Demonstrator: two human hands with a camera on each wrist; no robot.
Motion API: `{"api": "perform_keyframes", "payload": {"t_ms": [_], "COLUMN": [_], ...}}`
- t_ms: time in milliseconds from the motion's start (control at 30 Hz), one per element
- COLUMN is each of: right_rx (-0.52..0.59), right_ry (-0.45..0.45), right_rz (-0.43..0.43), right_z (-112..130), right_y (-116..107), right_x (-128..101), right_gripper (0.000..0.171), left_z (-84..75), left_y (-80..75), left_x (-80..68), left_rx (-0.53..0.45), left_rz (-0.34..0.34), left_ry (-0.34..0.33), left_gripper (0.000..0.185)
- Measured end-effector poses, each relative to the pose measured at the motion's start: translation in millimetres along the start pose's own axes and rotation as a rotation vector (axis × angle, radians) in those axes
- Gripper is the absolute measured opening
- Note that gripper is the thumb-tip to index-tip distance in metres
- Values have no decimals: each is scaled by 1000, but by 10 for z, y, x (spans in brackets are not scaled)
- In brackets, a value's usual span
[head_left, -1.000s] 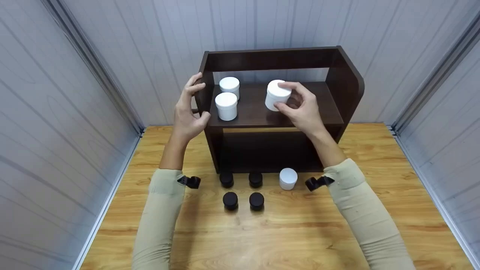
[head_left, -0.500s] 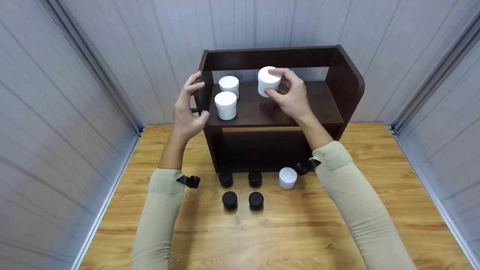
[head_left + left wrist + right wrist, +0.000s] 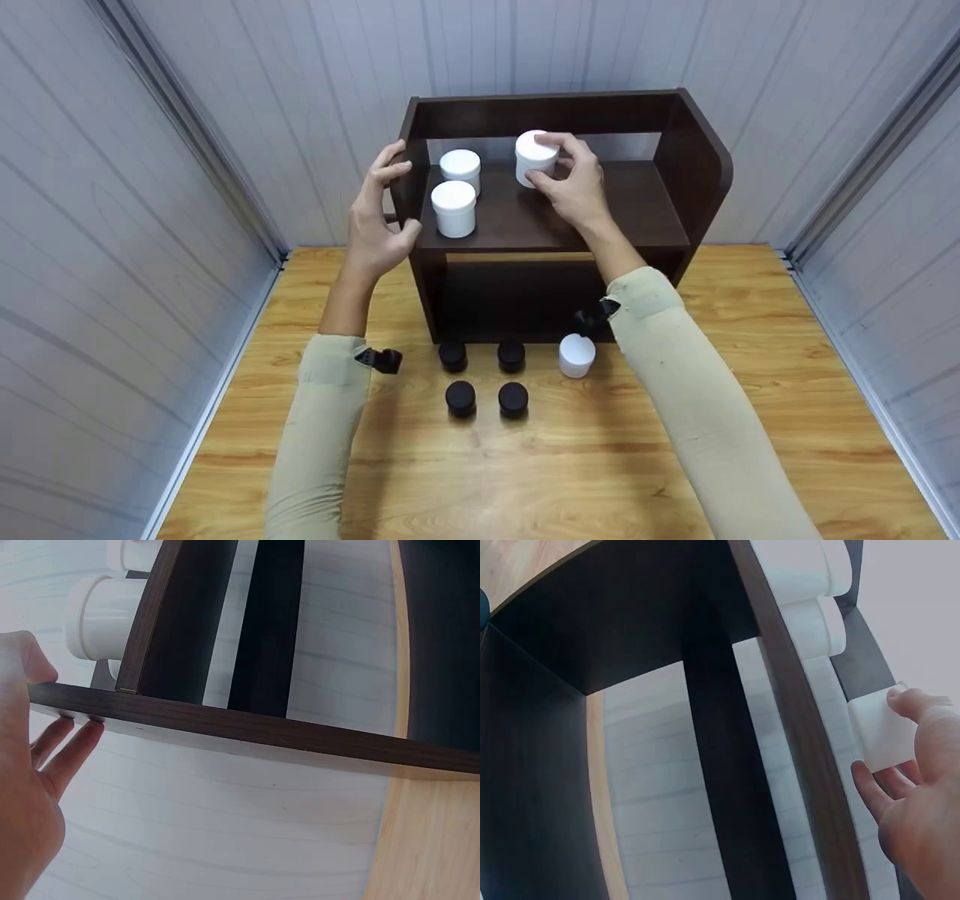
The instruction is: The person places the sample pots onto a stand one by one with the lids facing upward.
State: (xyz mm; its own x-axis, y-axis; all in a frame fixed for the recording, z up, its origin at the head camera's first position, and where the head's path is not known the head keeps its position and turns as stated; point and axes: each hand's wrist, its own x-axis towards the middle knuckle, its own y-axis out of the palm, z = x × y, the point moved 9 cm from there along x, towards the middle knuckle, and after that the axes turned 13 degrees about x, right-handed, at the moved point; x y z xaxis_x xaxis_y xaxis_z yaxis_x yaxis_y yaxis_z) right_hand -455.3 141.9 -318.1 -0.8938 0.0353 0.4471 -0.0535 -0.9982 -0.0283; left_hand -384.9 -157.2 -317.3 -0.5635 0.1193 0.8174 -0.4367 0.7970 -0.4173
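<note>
My right hand (image 3: pixel 576 187) gripped a white jar (image 3: pixel 535 157) on the shelf's (image 3: pixel 637 217) upper board, toward twelve o'clock — my left hand (image 3: pixel 379 217) clasped the shelf's nine-o'clock side panel.

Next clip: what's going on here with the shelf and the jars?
A person's right hand grips a white jar at the back of the upper board of a dark wooden shelf, near two other white jars. The left hand holds the shelf's left side panel. On the table in front stand four black jars and one more white jar.
</note>
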Motion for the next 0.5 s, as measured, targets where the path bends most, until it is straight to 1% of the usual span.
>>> {"api": "perform_keyframes", "payload": {"t_ms": [100,267,400,500], "right_rx": [-8,8,-4,-5], "right_ry": [9,-2,-4,-2], "right_rz": [-10,-18,-40,-32], "right_z": [-58,-111,-139,-155], "right_y": [26,73,74,96], "right_x": [3,-14,-32,-26], "right_gripper": [53,52,50,47], "left_z": [10,13,15,16], "left_y": [3,7,9,-6], "left_x": [1,3,5,9], "left_rx": [-2,-5,-16,-16], "left_rz": [1,2,-3,-14], "left_ry": [-4,-3,0,2], "left_gripper": [68,69,69,69]}}
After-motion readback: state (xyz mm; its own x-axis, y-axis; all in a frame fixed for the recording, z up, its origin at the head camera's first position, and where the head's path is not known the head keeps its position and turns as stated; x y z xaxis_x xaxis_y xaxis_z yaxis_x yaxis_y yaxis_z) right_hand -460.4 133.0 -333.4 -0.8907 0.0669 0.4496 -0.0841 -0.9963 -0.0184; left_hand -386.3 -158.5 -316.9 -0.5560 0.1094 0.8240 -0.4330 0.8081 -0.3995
